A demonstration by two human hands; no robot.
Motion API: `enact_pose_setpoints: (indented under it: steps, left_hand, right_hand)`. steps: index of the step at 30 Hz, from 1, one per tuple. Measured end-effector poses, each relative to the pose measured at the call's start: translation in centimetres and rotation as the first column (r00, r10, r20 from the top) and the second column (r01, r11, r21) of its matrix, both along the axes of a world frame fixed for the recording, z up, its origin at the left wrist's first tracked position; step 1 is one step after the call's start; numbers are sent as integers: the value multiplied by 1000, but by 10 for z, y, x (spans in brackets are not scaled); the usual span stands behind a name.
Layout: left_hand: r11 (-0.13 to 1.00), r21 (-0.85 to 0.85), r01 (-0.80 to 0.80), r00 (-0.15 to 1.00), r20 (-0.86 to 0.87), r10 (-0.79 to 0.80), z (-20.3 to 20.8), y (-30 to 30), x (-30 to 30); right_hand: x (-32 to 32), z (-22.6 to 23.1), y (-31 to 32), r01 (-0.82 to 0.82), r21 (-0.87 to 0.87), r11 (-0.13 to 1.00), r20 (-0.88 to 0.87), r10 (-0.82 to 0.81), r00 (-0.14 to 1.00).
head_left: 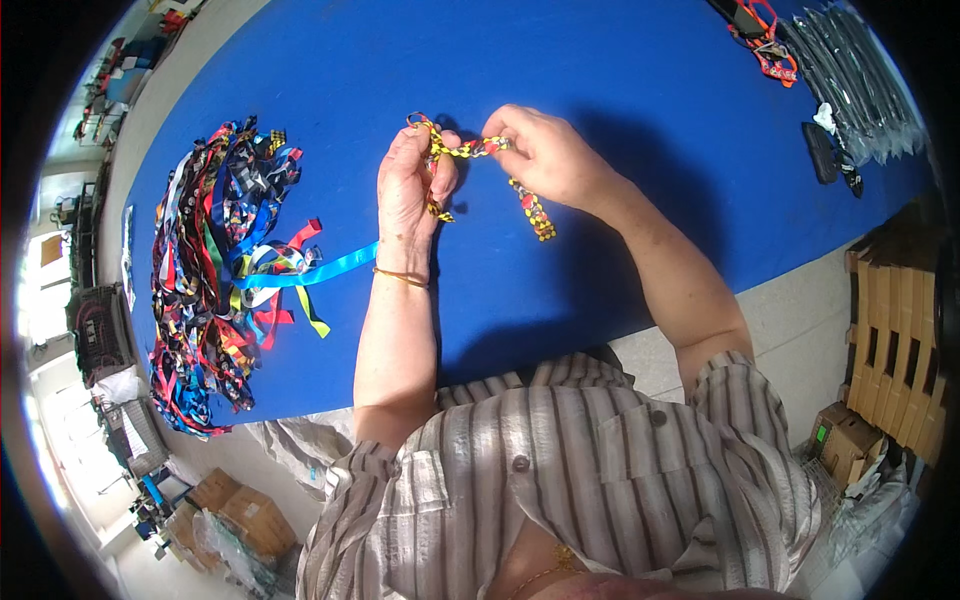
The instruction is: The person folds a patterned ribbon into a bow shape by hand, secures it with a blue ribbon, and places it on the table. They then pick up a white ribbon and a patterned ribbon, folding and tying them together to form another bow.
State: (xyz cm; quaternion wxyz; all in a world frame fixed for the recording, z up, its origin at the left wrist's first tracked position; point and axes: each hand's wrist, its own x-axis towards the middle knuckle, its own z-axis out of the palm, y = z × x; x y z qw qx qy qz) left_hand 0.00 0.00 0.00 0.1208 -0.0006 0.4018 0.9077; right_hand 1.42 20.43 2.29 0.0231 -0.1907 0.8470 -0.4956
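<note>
A narrow ribbon strap [470, 149], patterned in yellow, black and red, is held up between my two hands above the blue table. My left hand [405, 185] is closed on it, with a small loop of the strap above the fingertips and a short end hanging below them. To the right, my right hand [555, 160] pinches the same strap. Its loose tail [532, 212] hangs beneath the right fingers. Between the hands the strap runs nearly level. Exactly how it is folded or knotted at the left fingers is too small to tell.
A heap of multicoloured ribbon straps [215, 250] lies on the left of the blue table [400, 50]. One bright blue ribbon [330, 270] stretches from it to my left forearm. Plastic-wrapped dark packs [850, 80], orange straps [775, 62] and a black object [819, 152] lie far right.
</note>
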Motion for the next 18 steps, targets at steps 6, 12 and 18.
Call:
enact_pose_setpoints:
  steps: [6, 12, 18]
  left_hand:
    - [999, -12, 31, 999, 8, -31, 3, 3, 1]
    - [987, -28, 156, 987, -38, -157, 15, 4, 7]
    - [972, -83, 218, 968, -106, -226, 16, 4, 11]
  right_hand:
    - [-6, -12, 4, 102, -289, 952, 60, -89, 994]
    - [-8, -10, 2, 104, -294, 950, 210, -42, 977]
    - [-5, -5, -1, 92, -418, 904, 311, 47, 949]
